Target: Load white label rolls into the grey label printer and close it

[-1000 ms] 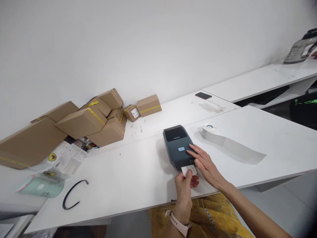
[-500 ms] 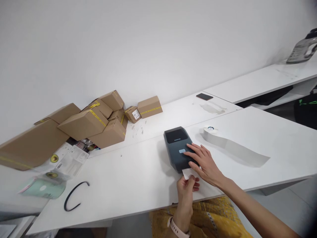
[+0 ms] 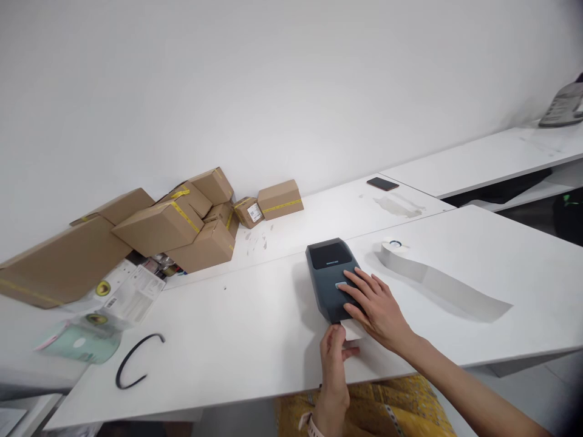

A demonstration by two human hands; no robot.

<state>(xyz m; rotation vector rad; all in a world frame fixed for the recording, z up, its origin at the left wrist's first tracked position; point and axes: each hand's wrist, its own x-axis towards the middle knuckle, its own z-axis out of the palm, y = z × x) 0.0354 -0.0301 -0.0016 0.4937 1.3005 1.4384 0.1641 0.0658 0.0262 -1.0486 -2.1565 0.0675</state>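
A dark blue-grey label printer (image 3: 325, 276) stands on the white table in front of me. Its black window faces up, and a white paper label (image 3: 353, 331) sticks out of its near end. My right hand (image 3: 378, 309) rests on the printer's top with fingers spread, beside the light button (image 3: 340, 284). At the near left corner, my left hand (image 3: 334, 358) pinches the left edge of the label, thumb close to the printer; the exact grip is partly hidden. To the right lies a small roll of white label paper (image 3: 423, 274) with a long tail unrolled.
Cardboard boxes (image 3: 159, 224) with yellow tape are piled at the back left. Plastic packages (image 3: 132, 294) and a black curved band (image 3: 125, 364) lie at left. A phone (image 3: 382, 183) is at the back; a large bottle (image 3: 562, 106) stands far right.
My left hand has shifted left along the label, towards the printer's corner. My right hand stays spread on the printer. The view has shifted slightly.
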